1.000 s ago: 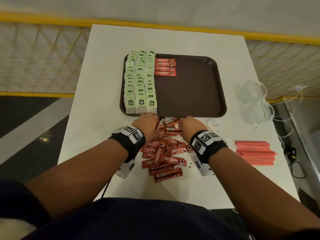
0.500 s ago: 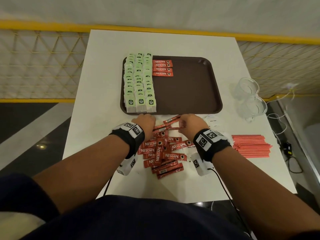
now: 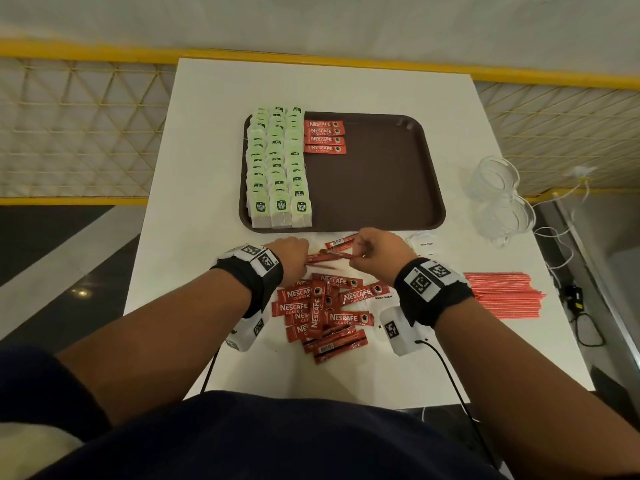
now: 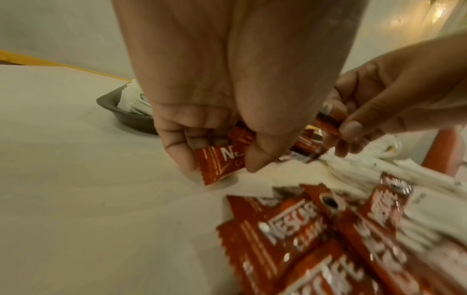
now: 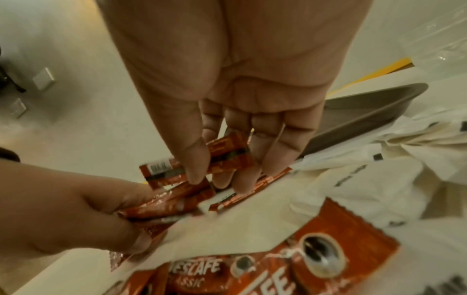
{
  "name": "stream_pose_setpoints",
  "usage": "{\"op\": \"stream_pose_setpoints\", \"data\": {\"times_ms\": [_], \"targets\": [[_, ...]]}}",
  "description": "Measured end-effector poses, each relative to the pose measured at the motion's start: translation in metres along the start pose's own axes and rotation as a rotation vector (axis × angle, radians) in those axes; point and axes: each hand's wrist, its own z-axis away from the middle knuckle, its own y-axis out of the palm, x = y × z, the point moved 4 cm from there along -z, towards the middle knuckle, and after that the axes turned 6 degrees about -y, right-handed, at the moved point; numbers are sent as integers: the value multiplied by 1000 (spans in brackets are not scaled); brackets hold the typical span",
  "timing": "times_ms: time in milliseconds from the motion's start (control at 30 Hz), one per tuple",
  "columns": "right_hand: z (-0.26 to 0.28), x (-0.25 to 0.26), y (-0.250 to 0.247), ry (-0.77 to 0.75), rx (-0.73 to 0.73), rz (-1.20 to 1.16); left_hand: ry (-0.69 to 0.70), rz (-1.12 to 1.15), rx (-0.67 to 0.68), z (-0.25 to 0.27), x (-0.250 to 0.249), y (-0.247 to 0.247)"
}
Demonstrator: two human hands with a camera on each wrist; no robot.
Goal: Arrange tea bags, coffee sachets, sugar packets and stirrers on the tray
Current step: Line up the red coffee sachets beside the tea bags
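A brown tray (image 3: 377, 188) holds three rows of green tea bags (image 3: 277, 168) at its left and several red coffee sachets (image 3: 325, 136) beside them. Just in front of the tray, my left hand (image 3: 292, 256) and right hand (image 3: 375, 249) hold a small bunch of red coffee sachets (image 3: 329, 254) between them. My left hand (image 4: 217, 157) pinches one end of the sachets (image 4: 217, 165); my right hand (image 5: 215, 167) pinches the other end of the sachets (image 5: 227, 153). A loose pile of coffee sachets (image 3: 325, 310) lies below my wrists. White sugar packets (image 3: 424, 244) lie right of my right hand.
A stack of red stirrers (image 3: 502, 294) lies on the white table (image 3: 194, 237) at the right. Clear glass cups (image 3: 498, 199) stand right of the tray. Cables (image 3: 557, 251) trail off the right edge. A yellow rail with mesh runs behind the table.
Both hands have lifted a few sachets off the pile and now hold them as a bunch just in front of the tray. The head view has shifted slightly.
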Motion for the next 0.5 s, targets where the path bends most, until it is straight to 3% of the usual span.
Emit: {"op": "stream_pose_setpoints", "data": {"times_ms": [200, 500], "targets": [[-8, -3, -18, -24, -59, -124, -55, 607, 80, 1, 17, -23], [-38, 11, -45, -93, -159, -152, -156, 1353, 62, -9, 20, -54]]}}
